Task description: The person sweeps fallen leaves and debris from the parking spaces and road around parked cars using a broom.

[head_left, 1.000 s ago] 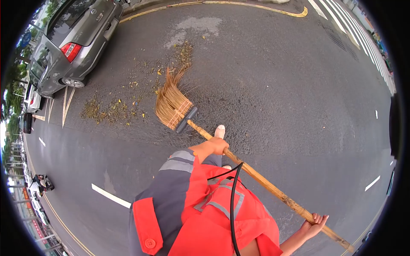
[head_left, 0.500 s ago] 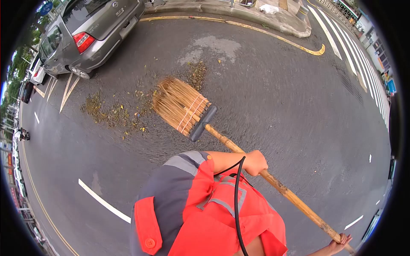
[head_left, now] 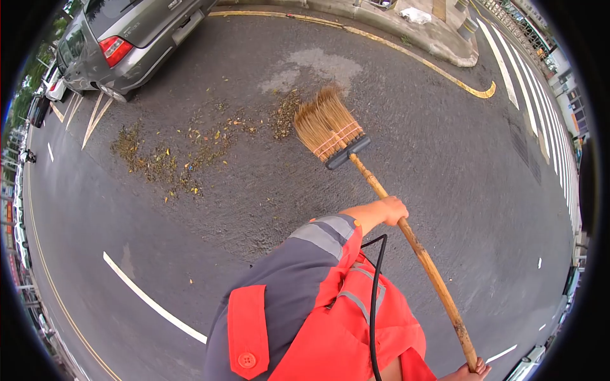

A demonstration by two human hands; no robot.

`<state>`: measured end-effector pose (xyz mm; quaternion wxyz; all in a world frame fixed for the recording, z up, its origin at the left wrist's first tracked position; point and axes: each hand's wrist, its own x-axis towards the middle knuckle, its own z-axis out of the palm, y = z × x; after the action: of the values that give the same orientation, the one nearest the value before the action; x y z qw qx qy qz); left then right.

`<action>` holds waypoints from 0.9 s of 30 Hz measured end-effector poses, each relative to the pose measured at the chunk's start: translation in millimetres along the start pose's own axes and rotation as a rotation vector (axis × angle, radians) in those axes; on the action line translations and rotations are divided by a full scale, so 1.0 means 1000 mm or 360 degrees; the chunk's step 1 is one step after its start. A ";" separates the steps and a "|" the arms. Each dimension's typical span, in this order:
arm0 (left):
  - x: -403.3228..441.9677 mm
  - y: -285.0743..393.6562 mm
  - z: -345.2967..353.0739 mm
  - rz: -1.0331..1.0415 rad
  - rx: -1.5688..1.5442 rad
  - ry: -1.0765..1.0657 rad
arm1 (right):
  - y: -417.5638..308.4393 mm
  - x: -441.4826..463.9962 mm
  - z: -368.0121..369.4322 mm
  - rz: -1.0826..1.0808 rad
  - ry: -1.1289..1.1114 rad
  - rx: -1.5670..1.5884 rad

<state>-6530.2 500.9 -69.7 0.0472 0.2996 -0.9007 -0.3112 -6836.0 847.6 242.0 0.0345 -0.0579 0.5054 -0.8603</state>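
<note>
A broom [head_left: 325, 130] with straw-coloured bristles, a dark crosspiece and a long bamboo handle slants across the road. My left hand [head_left: 392, 210] is wrapped round the middle of the handle. Near the handle's end, at the lower right, my right hand [head_left: 476, 371] grips it, partly cut off by the frame's edge. The bristles lie just right of a clump of fallen leaves [head_left: 284, 115]. A wider scatter of brown and yellow leaves [head_left: 162, 162] spreads over the asphalt to the left.
A grey car [head_left: 117, 47] stands at the upper left. A raised kerb [head_left: 438, 51] with a yellow line runs along the far side. White crossing stripes [head_left: 534, 108] mark the right. A black cable [head_left: 375, 305] hangs in front of my orange vest [head_left: 343, 336].
The broom head has swung to the right and farther away, from among the leaves to the right side of the clump. Both hands keep their hold on the handle. The view has shifted slightly.
</note>
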 end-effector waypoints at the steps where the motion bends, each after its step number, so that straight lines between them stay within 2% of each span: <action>1: 0.000 -0.019 0.006 -0.0100 -0.0065 -0.0039 | 0.022 0.012 0.024 0.0011 -0.0011 0.0000; 3: -0.018 -0.050 0.025 -0.0302 -0.0201 -0.0090 | 0.067 0.032 0.070 0.0221 -0.0068 -0.0064; 4: -0.029 -0.061 0.023 -0.0429 -0.0224 -0.0292 | 0.089 0.028 0.097 0.0306 -0.0134 -0.0124; 6: -0.047 -0.088 0.040 -0.0572 -0.0306 -0.0352 | 0.126 0.028 0.142 0.0393 -0.0220 -0.0208; 9: -0.061 -0.094 0.024 -0.0711 -0.0349 -0.0426 | 0.173 0.045 0.176 0.0554 -0.0424 -0.0297; 11: -0.066 -0.106 0.023 -0.0874 -0.0365 -0.0303 | 0.203 0.053 0.194 0.0655 -0.0424 -0.0230; 16: -0.079 -0.128 -0.004 -0.0992 -0.0197 -0.0199 | 0.250 0.064 0.239 0.0941 -0.0620 -0.0086; 19: -0.061 -0.126 -0.028 -0.0988 -0.0108 -0.0179 | 0.266 0.113 0.245 0.1037 -0.0750 0.0158; 21: -0.033 -0.105 -0.057 -0.0891 -0.0104 -0.0236 | 0.258 0.147 0.244 0.0937 -0.0714 0.0154; 25: 0.036 -0.065 -0.102 -0.0435 -0.0046 -0.0213 | 0.215 0.257 0.200 0.0841 -0.0739 0.0257; 26: 0.059 -0.070 -0.092 -0.0313 -0.0032 -0.0207 | 0.191 0.253 0.205 0.0703 -0.0628 0.0195; 27: 0.073 -0.056 -0.115 -0.0174 -0.0105 -0.0120 | 0.166 0.245 0.209 0.0560 -0.0514 0.0133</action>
<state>-6530.2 363.2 -18.1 0.0059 0.3346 -0.8734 -0.3538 -7050.1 557.0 213.8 0.2667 -0.1042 0.4595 -0.8408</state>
